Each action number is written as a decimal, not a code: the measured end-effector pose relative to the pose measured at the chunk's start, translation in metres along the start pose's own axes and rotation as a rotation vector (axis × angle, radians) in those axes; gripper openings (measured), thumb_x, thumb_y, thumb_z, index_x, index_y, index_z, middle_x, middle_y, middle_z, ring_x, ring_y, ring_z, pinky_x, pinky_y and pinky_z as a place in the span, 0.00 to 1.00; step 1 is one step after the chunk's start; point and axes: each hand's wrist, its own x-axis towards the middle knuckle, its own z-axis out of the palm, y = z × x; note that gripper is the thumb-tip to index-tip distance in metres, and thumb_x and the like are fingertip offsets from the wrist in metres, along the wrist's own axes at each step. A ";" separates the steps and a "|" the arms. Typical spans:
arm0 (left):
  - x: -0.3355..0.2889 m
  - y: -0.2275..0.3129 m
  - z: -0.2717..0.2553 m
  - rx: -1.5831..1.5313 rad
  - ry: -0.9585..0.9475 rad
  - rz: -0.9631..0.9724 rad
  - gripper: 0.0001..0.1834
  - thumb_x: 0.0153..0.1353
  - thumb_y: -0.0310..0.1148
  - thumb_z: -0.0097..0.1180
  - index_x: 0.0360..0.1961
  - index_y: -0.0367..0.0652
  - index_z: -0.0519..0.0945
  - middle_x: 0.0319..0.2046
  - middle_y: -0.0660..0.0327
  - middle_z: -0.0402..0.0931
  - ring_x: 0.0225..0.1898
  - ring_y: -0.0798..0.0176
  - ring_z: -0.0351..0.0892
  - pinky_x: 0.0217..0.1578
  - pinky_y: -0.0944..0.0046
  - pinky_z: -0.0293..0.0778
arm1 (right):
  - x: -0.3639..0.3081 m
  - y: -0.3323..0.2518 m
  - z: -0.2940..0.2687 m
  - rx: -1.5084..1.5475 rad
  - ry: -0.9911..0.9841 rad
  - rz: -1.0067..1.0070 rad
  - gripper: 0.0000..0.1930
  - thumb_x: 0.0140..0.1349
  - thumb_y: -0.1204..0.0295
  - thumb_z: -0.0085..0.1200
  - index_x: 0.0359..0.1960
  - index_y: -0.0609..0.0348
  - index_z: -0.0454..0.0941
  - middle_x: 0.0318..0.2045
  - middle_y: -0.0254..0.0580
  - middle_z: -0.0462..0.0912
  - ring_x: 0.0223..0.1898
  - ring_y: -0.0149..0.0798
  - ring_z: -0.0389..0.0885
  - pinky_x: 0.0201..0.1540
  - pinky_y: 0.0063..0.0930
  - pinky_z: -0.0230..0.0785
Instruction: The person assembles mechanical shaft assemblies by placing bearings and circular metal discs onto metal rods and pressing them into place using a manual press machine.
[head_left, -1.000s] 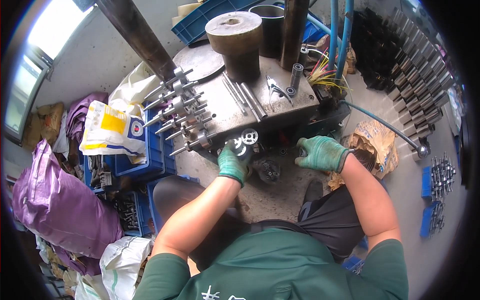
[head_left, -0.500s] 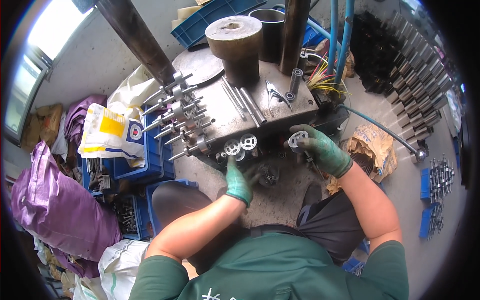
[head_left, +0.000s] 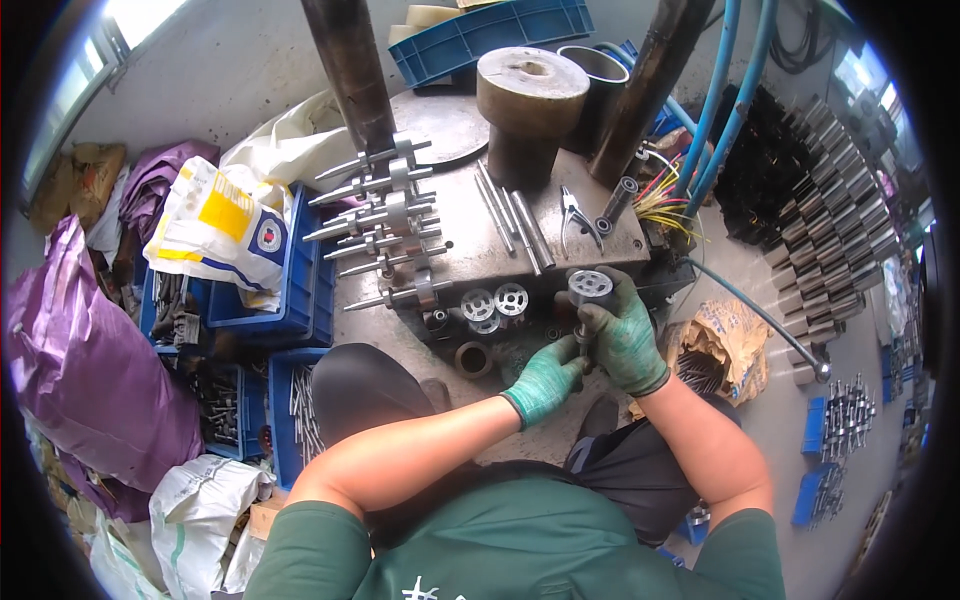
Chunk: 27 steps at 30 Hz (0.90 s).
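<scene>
Upright in front of the machine's front edge is a round metal part with a slotted, spoked top (head_left: 590, 284) and a dark shaft below it. My gloved right hand (head_left: 628, 340) wraps around its side, thumb toward me. From the left, my gloved left hand (head_left: 546, 384) closes its fingers at the lower end of the shaft; the fingertips are partly hidden. Near the block's front edge, left of my hands, sit similar slotted round parts (head_left: 511, 299). On the metal block (head_left: 470, 250), pliers (head_left: 572, 215) lie beside several metal rods (head_left: 524, 228).
Shafts with thick cylindrical cores (head_left: 395, 212) line the block's left side. A thick metal column (head_left: 530, 100) stands behind the rods. Blue bins (head_left: 290, 270) and a purple sack (head_left: 90, 370) are at left. Stacked metal cylinders (head_left: 840, 200) and an open paper sack (head_left: 735, 340) are at right.
My left hand has left the slotted parts by the block and moved right to the shaft under the held part. My right hand has tilted that part upright. The view has shifted.
</scene>
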 end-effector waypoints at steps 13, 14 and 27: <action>0.025 0.019 -0.008 -0.387 0.097 -0.216 0.10 0.79 0.33 0.49 0.56 0.45 0.76 0.47 0.58 0.83 0.44 0.58 0.87 0.38 0.53 0.88 | 0.086 -0.112 0.002 -0.653 0.148 -0.451 0.33 0.62 0.80 0.71 0.69 0.67 0.70 0.54 0.42 0.82 0.52 0.34 0.83 0.57 0.29 0.78; 0.026 0.019 -0.009 -0.389 0.099 -0.225 0.10 0.79 0.33 0.50 0.55 0.44 0.76 0.47 0.57 0.83 0.44 0.57 0.86 0.38 0.53 0.88 | 0.092 -0.121 0.013 -0.595 0.113 -0.426 0.33 0.62 0.79 0.71 0.69 0.69 0.70 0.54 0.43 0.82 0.52 0.33 0.83 0.56 0.28 0.79; 0.061 0.020 -0.031 -0.290 0.183 0.106 0.14 0.79 0.37 0.53 0.50 0.34 0.77 0.39 0.53 0.84 0.36 0.58 0.86 0.39 0.59 0.83 | 0.208 -0.184 0.084 -1.406 0.038 -0.579 0.26 0.60 0.71 0.71 0.59 0.67 0.82 0.45 0.50 0.90 0.44 0.36 0.88 0.52 0.30 0.80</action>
